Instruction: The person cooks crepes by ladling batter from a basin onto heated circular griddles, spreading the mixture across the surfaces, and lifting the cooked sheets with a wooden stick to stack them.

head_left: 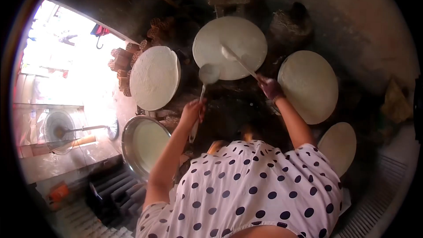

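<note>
My left hand (192,111) is closed round the handle of a round ladle (209,74), whose bowl hangs by the lower left edge of the middle round pan (207,46). A pale, wet-looking layer covers that pan. My right hand (270,87), in a dark glove, grips a long stick-like spreader (240,61); its whitish end rests on or just over the layer. Below and left of my left hand stands a metal basin (129,143) of creamy white liquid (149,144).
Round white surfaces lie at left (154,78), right (308,87) and lower right (339,147). Perforated cylinders (121,59) are stacked behind the left one. A fan (59,130) stands far left, a dark lumpy object (291,25) at the upper right.
</note>
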`<action>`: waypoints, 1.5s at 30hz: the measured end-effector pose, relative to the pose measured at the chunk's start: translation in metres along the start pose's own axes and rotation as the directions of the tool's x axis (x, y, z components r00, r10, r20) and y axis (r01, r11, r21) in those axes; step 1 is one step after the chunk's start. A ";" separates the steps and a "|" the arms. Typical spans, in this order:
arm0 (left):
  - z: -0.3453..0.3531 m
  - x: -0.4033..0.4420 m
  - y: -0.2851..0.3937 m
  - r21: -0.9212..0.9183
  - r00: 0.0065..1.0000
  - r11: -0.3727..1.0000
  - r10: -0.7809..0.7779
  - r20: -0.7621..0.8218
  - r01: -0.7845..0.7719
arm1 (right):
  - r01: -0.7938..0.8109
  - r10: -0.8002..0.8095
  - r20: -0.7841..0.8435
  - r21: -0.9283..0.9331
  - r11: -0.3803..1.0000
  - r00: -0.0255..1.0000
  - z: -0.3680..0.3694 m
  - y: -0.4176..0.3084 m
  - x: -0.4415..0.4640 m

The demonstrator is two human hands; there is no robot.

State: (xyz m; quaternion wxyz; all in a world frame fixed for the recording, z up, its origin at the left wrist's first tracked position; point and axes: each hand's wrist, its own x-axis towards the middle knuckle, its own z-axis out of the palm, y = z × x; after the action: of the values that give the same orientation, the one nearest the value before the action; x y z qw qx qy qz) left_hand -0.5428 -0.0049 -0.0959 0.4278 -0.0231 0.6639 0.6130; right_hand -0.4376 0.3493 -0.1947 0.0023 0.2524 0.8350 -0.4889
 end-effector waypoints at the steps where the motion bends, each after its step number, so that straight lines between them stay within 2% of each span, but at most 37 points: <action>1: 0.003 0.021 0.003 -0.008 0.999 0.999 0.050 -0.009 -0.050 | 0.023 -0.024 -0.035 -0.027 0.999 0.999 -0.005 0.003 -0.024; 3: 0.017 0.049 0.018 0.027 0.994 0.994 0.104 -0.032 -0.103 | 0.043 -0.046 -0.060 -0.057 0.997 0.997 0.000 0.015 -0.046; 5: 0.033 0.071 0.031 0.070 0.992 0.992 0.110 -0.057 -0.106 | -0.018 0.093 -0.314 0.235 0.972 0.945 0.021 0.041 -0.047; 6: 0.039 0.082 0.031 0.074 0.992 0.992 0.109 -0.070 -0.104 | -0.018 0.091 -0.311 0.229 0.973 0.946 0.035 0.044 -0.045; 8: 0.058 0.088 0.031 0.058 0.988 0.995 0.091 -0.123 -0.085 | -0.064 -0.011 -0.449 -0.152 0.986 0.894 0.082 0.031 -0.040; 10: 0.072 0.092 0.028 0.037 0.983 0.996 0.081 -0.167 -0.075 | -0.030 -0.025 -0.314 -0.169 0.985 0.949 0.120 0.006 -0.037; 11: 0.075 0.093 0.025 -0.050 0.980 0.995 0.072 -0.184 -0.083 | -0.078 0.100 -0.199 0.117 0.990 0.975 0.138 0.005 -0.030; 12: 0.079 0.094 0.021 -0.136 0.978 0.987 0.063 -0.198 -0.091 | -0.113 0.150 -0.131 0.257 0.960 0.980 0.135 0.001 -0.034; 13: 0.073 0.095 0.023 -0.345 0.993 0.938 -0.019 -0.116 -0.022 | -0.160 0.199 -0.062 0.386 0.908 0.978 0.132 -0.003 -0.037; 14: 0.056 0.095 0.025 -0.528 0.996 0.847 -0.085 -0.020 0.062 | -0.273 0.276 0.072 0.514 0.814 0.958 0.101 -0.034 -0.054; 15: 0.024 0.097 0.012 -0.680 0.924 0.689 0.038 0.381 0.253 | -0.319 0.296 0.137 0.575 0.753 0.945 0.089 -0.040 -0.054; 16: 0.018 0.062 0.025 -0.551 0.946 0.827 0.080 0.314 0.113 | -0.369 0.315 0.201 0.626 0.687 0.928 0.077 -0.047 -0.055; 17: 0.026 0.027 0.041 -0.480 0.979 0.877 0.118 0.167 -0.024 | -0.152 0.254 -0.111 0.555 0.818 0.961 0.072 -0.041 -0.051; 18: 0.032 0.005 0.048 -0.390 0.986 0.909 0.169 0.018 -0.148 | 0.034 0.141 -0.398 0.401 0.915 0.907 0.069 -0.032 -0.048; 19: 0.027 0.006 0.047 -0.390 0.985 0.908 0.172 0.017 -0.151 | -0.106 0.156 -0.279 0.184 0.977 0.947 0.080 -0.009 -0.036; 20: 0.017 0.011 0.047 -0.361 0.987 0.924 0.155 0.044 -0.129 | -0.102 0.151 -0.281 0.184 0.978 0.948 0.096 0.003 -0.030; 21: 0.011 0.017 0.050 -0.330 0.988 0.937 0.140 0.069 -0.110 | 0.079 -0.048 -0.165 0.186 0.979 0.985 0.111 0.010 -0.023; 22: 0.008 0.020 0.054 -0.330 0.987 0.937 0.143 0.068 -0.113 | 0.251 -0.247 -0.046 0.209 0.945 0.968 0.120 0.011 -0.020; 23: 0.006 0.025 0.057 -0.279 0.995 0.960 0.048 0.087 -0.022 | 0.292 -0.281 -0.126 0.076 0.953 0.951 0.104 -0.014 -0.033; 24: 0.005 0.030 0.058 -0.228 0.994 0.971 -0.049 0.101 0.071 | 0.289 -0.279 -0.123 0.074 0.954 0.952 0.086 -0.037 -0.049; 25: 0.009 0.032 0.059 -0.177 0.994 0.983 -0.033 0.103 0.050 | -0.027 0.031 -0.156 0.022 0.999 0.987 0.069 -0.058 -0.064; 26: 0.012 0.039 0.056 -0.183 0.994 0.982 -0.039 0.098 0.057 | -0.346 0.335 -0.203 -0.016 0.938 0.920 0.065 -0.067 -0.077; 28: 0.024 0.061 0.054 -0.068 0.986 0.997 0.038 0.162 -0.028 | -0.064 0.062 -0.017 -0.371 0.926 0.998 0.084 -0.005 -0.104; 29: 0.036 0.066 0.062 -0.003 0.993 1.000 0.015 0.116 -0.015 | 0.120 -0.111 0.048 -0.473 0.873 0.993 0.078 -0.010 -0.140; 30: 0.048 0.075 0.066 -0.011 0.993 1.000 0.012 0.119 -0.011 | 0.195 -0.159 0.117 -0.455 0.869 0.980 0.061 -0.011 -0.162; 32: 0.068 0.091 0.065 0.174 0.983 0.972 0.140 0.120 -0.160 | 0.244 -0.321 -0.093 -0.465 0.851 0.942 0.039 -0.009 -0.194; 33: 0.078 0.100 0.062 0.172 0.984 0.973 0.132 0.121 -0.151 | 0.240 -0.314 -0.088 -0.465 0.852 0.945 0.036 0.001 -0.190; 34: 0.089 0.108 0.059 0.200 0.987 0.968 0.134 0.086 -0.149 | 0.135 -0.313 -0.307 -0.484 0.864 0.899 0.033 0.014 -0.180; 35: 0.097 0.116 0.056 0.230 0.989 0.962 0.138 0.055 -0.147 | 0.026 -0.305 -0.513 -0.480 0.877 0.802 0.031 0.022 -0.170; 36: 0.103 0.122 0.053 0.231 0.989 0.962 0.134 0.063 -0.145 | 0.017 -0.299 -0.517 -0.480 0.877 0.802 0.029 0.023 -0.159; 37: 0.109 0.124 0.049 0.300 0.991 0.945 0.127 0.036 -0.132 | -0.233 -0.015 -0.445 -0.499 0.835 0.895 0.028 0.023 -0.151; 38: 0.112 0.127 0.044 0.368 0.993 0.923 0.120 0.004 -0.113 | -0.352 0.139 -0.410 -0.506 0.787 0.901 0.029 0.023 -0.151; 39: 0.114 0.131 0.041 0.457 0.984 0.875 0.178 -0.004 -0.157 | -0.454 0.291 -0.365 -0.532 0.714 0.884 0.029 0.024 -0.151; 42: 0.118 0.133 0.037 0.483 0.984 0.865 0.176 -0.032 -0.139 | -0.163 -0.131 -0.318 -0.748 0.643 0.939 0.024 0.021 -0.156; 43: 0.117 0.132 0.037 0.481 0.984 0.866 0.176 -0.035 -0.138 | -0.160 -0.134 -0.315 -0.750 0.642 0.940 0.024 0.028 -0.159; 44: 0.115 0.128 0.040 0.254 0.996 0.964 0.090 -0.028 -0.080 | -0.123 -0.143 -0.364 -0.617 0.777 0.920 0.024 0.039 -0.162; 45: 0.112 0.121 0.047 0.014 1.000 1.000 0.013 0.000 -0.013 | -0.095 -0.150 -0.390 -0.543 0.835 0.909 0.020 0.043 -0.164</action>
State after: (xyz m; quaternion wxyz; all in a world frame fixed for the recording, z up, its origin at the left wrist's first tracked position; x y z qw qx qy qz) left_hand -0.5856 0.1597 -0.1179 0.4242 -0.0158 0.6683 0.6109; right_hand -0.2813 0.2812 -0.1997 -0.1105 0.3271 0.9243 -0.1628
